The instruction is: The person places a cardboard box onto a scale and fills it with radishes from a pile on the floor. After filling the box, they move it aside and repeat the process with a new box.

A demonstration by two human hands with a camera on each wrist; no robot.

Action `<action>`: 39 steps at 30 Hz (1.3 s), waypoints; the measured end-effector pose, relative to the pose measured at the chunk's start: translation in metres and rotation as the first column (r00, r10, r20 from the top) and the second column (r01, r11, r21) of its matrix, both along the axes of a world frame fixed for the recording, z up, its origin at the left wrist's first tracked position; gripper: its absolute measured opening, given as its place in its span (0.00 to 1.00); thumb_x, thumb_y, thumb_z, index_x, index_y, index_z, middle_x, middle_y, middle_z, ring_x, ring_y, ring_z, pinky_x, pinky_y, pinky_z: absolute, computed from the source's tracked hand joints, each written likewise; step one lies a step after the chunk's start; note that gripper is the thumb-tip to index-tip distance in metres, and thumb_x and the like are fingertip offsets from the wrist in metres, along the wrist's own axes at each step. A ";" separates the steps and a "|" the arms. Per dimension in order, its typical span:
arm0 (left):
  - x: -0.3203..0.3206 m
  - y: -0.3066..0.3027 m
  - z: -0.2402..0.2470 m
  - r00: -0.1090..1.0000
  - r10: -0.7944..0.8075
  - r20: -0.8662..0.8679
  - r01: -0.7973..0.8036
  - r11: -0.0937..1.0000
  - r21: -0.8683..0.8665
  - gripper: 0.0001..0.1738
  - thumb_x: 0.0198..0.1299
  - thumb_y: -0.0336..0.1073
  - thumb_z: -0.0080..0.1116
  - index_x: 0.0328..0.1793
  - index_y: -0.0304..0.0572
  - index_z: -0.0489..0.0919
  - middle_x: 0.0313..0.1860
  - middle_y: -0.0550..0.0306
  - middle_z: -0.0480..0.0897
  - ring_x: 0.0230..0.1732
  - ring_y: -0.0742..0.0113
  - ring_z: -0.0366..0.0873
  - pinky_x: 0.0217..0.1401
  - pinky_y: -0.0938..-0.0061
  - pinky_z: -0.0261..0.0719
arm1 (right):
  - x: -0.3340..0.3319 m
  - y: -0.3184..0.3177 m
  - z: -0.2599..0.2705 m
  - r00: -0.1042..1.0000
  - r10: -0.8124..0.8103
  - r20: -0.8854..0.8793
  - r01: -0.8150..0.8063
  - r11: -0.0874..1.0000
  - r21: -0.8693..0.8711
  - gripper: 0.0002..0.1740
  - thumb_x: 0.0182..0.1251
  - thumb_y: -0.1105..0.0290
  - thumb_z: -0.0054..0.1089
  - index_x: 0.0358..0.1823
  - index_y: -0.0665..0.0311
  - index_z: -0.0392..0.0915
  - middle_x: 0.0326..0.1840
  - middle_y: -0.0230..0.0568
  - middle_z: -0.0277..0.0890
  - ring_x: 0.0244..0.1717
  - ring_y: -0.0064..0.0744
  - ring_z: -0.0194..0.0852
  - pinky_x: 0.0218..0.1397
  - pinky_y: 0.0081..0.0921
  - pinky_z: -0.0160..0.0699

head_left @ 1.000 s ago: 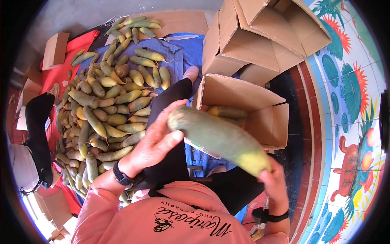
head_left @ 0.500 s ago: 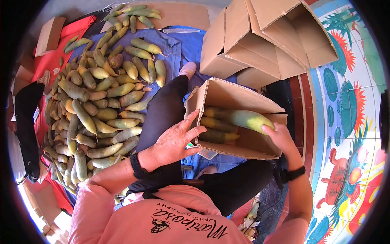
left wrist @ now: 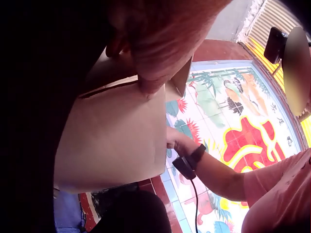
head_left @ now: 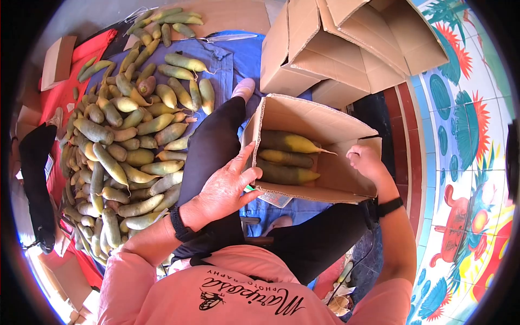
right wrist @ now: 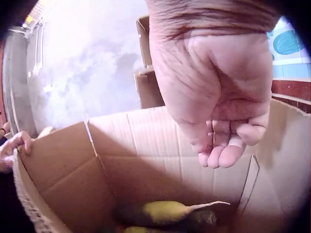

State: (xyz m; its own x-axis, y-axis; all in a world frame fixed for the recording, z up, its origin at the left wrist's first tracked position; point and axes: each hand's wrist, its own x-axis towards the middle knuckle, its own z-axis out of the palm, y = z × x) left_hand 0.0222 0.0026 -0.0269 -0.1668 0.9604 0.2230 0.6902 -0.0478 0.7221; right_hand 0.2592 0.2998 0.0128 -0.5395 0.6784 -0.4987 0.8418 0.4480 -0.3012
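Note:
My left hand (head_left: 225, 187) grips the left edge of an open cardboard box (head_left: 319, 114). In the right wrist view, left-hand fingers (right wrist: 22, 141) hook over the rim. Inside the box lie three long green radishes side by side: one with a thin root tail (head_left: 295, 142), a middle one (head_left: 287, 158), and one nearest me (head_left: 287, 174). My right hand (head_left: 368, 162) hovers over the box's right end, its fingers loosely bent and holding nothing. In the right wrist view the palm of this hand (right wrist: 218, 92) shows bare above the tailed radish (right wrist: 167, 211).
A large heap of green radishes (head_left: 130, 157) covers the blue cloth (head_left: 222, 59) to my left. Several nested cardboard boxes (head_left: 346, 59) stand behind the open one. A painted tile wall (head_left: 460, 162) runs along the right. Another person's leg (head_left: 35, 184) shows at far left.
The large radish, first held in both hands, was lowered into the box by the right hand and let go. The left hand moved from the radish to the box's edge.

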 end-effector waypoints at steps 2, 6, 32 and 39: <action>0.000 -0.001 -0.001 0.998 0.008 0.059 -0.005 0.999 -0.047 0.22 0.45 0.34 0.70 0.45 0.47 0.71 0.68 0.35 0.59 0.53 0.44 0.74 0.51 0.60 0.76 | 0.005 -0.022 0.020 0.995 0.010 -0.099 -0.007 0.999 0.033 0.08 0.62 0.70 0.50 0.34 0.68 0.77 0.27 0.46 0.77 0.30 0.41 0.76 0.38 0.34 0.73; 0.002 -0.002 0.003 1.000 -0.002 -0.023 0.002 1.000 -0.009 0.24 0.45 0.33 0.69 0.50 0.48 0.71 0.68 0.37 0.60 0.55 0.43 0.72 0.54 0.61 0.76 | 0.037 -0.072 0.053 0.920 0.133 -0.368 0.053 0.889 0.454 0.06 0.62 0.73 0.51 0.32 0.69 0.74 0.25 0.48 0.73 0.27 0.41 0.74 0.32 0.31 0.70; -0.101 -0.196 -0.090 0.156 0.812 0.562 -0.824 0.420 -0.379 0.21 0.66 0.43 0.50 0.61 0.42 0.65 0.48 0.53 0.79 0.43 0.68 0.79 0.42 0.78 0.75 | 0.163 -0.151 -0.054 0.815 -0.153 -0.559 0.497 0.681 0.538 0.13 0.70 0.66 0.49 0.30 0.68 0.71 0.22 0.44 0.67 0.23 0.34 0.65 0.29 0.30 0.67; -0.106 -0.250 -0.166 0.227 0.962 0.152 -0.801 0.273 -0.532 0.16 0.61 0.40 0.55 0.50 0.38 0.74 0.28 0.58 0.79 0.35 0.69 0.80 0.38 0.76 0.74 | 0.163 -0.150 -0.053 0.842 -0.162 -0.515 0.473 0.683 0.557 0.13 0.71 0.65 0.48 0.32 0.68 0.72 0.24 0.45 0.71 0.24 0.36 0.67 0.30 0.30 0.68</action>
State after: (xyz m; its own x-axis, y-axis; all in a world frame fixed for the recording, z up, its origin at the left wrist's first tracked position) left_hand -0.0840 -0.2475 -0.1932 -0.9308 0.1019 -0.3511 -0.2048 0.6500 0.7318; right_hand 0.4219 0.1501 -0.0397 -0.2637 0.9061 0.3309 0.8417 0.3837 -0.3799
